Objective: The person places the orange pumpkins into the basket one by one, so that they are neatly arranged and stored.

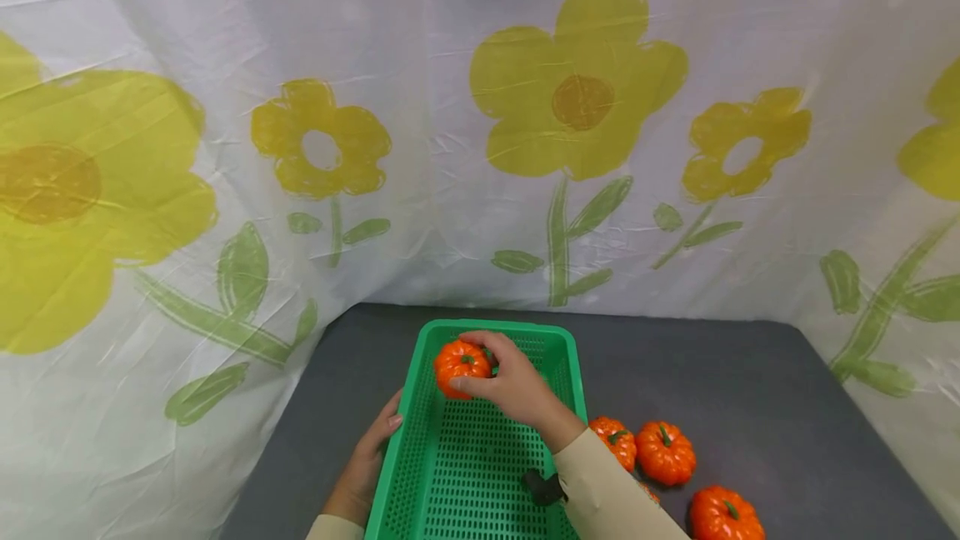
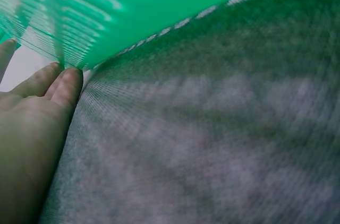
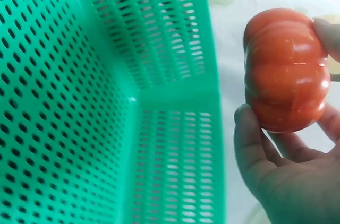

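Note:
My right hand (image 1: 517,382) grips a small orange pumpkin (image 1: 459,369) by its sides, thumb and fingers curled round it. In the head view the pumpkin is over the far left part of a green perforated plastic basket (image 1: 573,357). The right wrist view shows the pumpkin (image 3: 287,70) raised above the basket rim (image 3: 212,91), clear of the walls. Beside the basket's left side is my left hand (image 1: 367,457), its fingertips touching the outer wall. Those fingers (image 2: 66,86) look fairly straight in the left wrist view.
More orange pumpkins, among them one (image 1: 665,452) and a nearer one (image 1: 726,515), lie right of the basket; my right sleeve partly covers some. The dark grey tabletop (image 1: 720,382) ends at a white curtain (image 1: 442,215) with yellow flowers. A black wrist device (image 1: 542,487) overlaps the basket.

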Demonstrator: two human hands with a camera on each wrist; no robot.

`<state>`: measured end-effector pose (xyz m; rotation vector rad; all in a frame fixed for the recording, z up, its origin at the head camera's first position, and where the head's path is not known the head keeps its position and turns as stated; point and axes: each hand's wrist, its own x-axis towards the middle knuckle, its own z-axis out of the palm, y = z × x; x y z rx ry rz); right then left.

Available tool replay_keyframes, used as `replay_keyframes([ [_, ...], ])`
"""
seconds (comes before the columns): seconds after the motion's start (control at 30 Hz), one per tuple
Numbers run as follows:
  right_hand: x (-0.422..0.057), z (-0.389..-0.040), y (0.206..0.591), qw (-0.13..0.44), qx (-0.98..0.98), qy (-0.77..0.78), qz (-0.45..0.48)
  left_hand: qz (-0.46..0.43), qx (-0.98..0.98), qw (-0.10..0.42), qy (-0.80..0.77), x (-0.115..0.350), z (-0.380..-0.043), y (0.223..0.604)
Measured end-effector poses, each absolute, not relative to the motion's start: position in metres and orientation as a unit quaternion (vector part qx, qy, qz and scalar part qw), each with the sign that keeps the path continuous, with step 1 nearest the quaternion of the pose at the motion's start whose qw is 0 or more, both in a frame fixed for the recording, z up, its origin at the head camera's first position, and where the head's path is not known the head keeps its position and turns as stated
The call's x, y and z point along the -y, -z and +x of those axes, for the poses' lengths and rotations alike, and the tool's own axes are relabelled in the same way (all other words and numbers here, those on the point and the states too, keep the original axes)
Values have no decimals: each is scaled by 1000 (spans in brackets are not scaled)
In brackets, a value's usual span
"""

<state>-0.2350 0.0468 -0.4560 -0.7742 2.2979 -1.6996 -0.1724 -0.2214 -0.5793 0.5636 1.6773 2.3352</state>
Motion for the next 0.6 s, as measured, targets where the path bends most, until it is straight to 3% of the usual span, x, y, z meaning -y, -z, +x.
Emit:
replay_keyframes([
  [0.17,-39,-240,457,92,-776,566,-263,186,-574,87,-793,219,-172,582],
  [0.37,-29,-250,460,94,-772,579,-247,234,-535,119,-803,221,-175,580],
  [0.6,-21,-255,479,115,-771,581,-232,268,-559,103,-778,230,-180,584],
])
